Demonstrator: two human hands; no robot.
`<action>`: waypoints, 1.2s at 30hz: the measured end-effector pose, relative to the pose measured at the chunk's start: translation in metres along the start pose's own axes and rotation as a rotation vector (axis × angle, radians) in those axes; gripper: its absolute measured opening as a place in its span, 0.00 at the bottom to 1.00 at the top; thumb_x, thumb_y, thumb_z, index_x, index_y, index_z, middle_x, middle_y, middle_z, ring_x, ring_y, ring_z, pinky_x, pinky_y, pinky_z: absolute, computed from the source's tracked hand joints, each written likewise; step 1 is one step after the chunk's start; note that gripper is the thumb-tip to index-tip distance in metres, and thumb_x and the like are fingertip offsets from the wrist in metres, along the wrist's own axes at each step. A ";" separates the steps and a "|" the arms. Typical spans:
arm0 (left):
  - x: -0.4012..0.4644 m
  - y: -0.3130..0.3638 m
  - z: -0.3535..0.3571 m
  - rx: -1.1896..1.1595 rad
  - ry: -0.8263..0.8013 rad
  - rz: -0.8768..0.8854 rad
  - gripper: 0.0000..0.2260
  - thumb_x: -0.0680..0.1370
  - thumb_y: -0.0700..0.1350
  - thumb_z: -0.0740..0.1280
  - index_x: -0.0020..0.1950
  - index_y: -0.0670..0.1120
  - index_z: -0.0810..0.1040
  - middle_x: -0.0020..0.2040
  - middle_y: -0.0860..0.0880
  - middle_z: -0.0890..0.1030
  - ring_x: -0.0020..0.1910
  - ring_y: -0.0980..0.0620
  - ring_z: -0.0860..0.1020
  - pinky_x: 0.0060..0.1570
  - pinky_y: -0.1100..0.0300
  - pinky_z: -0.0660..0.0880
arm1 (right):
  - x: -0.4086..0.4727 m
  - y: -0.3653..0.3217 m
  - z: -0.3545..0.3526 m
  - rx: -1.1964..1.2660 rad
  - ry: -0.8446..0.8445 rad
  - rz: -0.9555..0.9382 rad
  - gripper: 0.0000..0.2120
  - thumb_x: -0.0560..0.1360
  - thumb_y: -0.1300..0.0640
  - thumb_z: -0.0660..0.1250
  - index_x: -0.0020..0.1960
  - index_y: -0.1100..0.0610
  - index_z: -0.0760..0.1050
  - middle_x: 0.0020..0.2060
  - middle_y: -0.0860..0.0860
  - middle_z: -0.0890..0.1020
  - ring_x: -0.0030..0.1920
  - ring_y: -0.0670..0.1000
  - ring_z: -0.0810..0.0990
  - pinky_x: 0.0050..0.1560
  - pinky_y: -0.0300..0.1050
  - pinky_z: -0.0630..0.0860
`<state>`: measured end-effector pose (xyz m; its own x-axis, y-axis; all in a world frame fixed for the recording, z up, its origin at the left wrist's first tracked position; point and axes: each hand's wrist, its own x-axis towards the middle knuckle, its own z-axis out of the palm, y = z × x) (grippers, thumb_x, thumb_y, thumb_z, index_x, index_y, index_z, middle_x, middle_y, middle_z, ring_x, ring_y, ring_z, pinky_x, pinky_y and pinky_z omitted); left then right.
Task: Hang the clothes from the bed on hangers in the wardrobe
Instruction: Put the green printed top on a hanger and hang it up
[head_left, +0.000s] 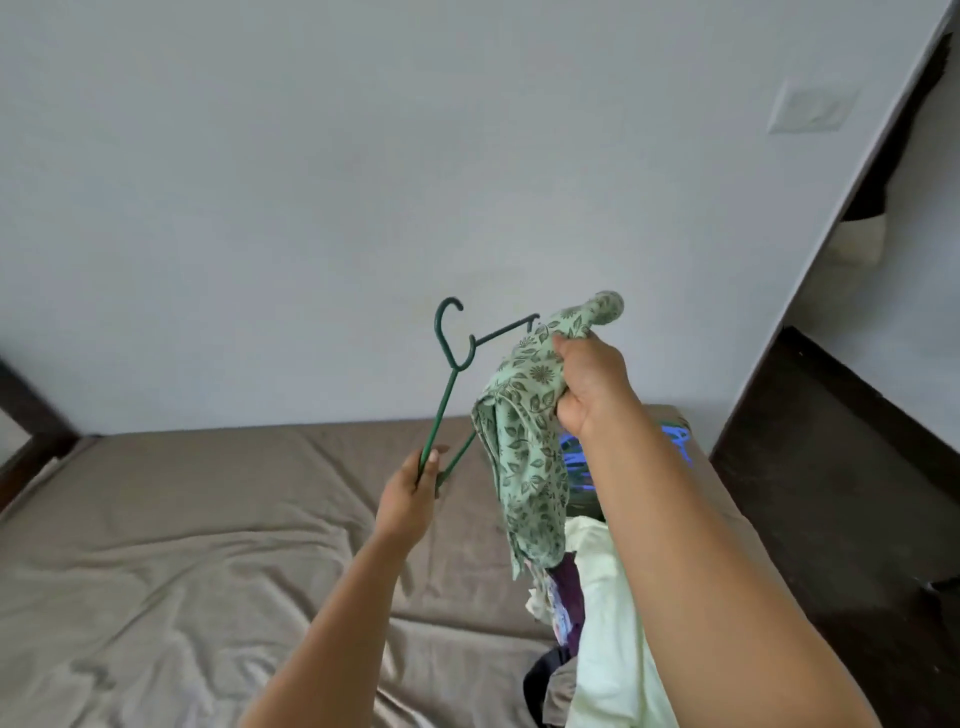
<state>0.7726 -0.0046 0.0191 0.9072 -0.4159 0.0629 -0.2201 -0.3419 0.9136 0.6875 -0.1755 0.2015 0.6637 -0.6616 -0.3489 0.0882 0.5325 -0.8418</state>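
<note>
The fingers (563, 358) of the right hand (592, 387) are curled tight around a bunched fold of the green floral garment (524, 436), gripping it near its upper end. One end of the cloth sticks up above the fist; the rest hangs down in loose folds below the hand.

The fingers (430, 460) of the left hand (408, 501) are closed on the lower corner of the green hanger (452, 374), pinching it where its two thin arms meet. The hanger is held upright and tilted, hook at the top, with one arm reaching toward the garment and touching or entering the cloth near the right hand; the exact contact cannot be told.

Both items are held in the air above the bed (182, 519), over its far right part. The bed carries a wrinkled brown sheet. A pile of clothes (602, 597) lies along the bed's right edge, below the right forearm. Blue hangers (574, 457) lie at the far right corner of the bed, partly hidden behind the garment and arm. A plain pale wall (363, 182) stands behind the bed's far edge.
</note>
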 end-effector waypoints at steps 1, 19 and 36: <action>-0.002 0.005 -0.006 0.032 0.007 0.007 0.08 0.83 0.52 0.57 0.54 0.59 0.75 0.44 0.47 0.83 0.40 0.50 0.80 0.44 0.52 0.78 | -0.002 0.000 0.008 -0.007 -0.018 -0.004 0.13 0.81 0.67 0.57 0.63 0.61 0.73 0.53 0.60 0.79 0.46 0.57 0.80 0.40 0.51 0.80; -0.034 0.035 -0.071 0.476 0.097 0.352 0.14 0.80 0.56 0.59 0.43 0.48 0.77 0.29 0.51 0.78 0.28 0.52 0.76 0.34 0.59 0.72 | 0.023 0.085 0.048 0.616 -0.221 0.351 0.15 0.82 0.66 0.51 0.63 0.70 0.70 0.60 0.66 0.74 0.67 0.62 0.71 0.70 0.59 0.65; -0.037 0.008 -0.098 0.402 0.368 0.179 0.16 0.81 0.51 0.62 0.42 0.41 0.77 0.30 0.48 0.78 0.29 0.48 0.78 0.33 0.51 0.76 | 0.039 0.099 0.060 -1.047 -0.297 -0.557 0.12 0.79 0.55 0.62 0.56 0.58 0.80 0.52 0.51 0.83 0.53 0.50 0.79 0.52 0.38 0.70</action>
<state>0.7722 0.0910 0.0640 0.8923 -0.2008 0.4044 -0.4359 -0.6168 0.6554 0.7665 -0.1171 0.1294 0.8822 -0.4439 0.1573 -0.1350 -0.5584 -0.8185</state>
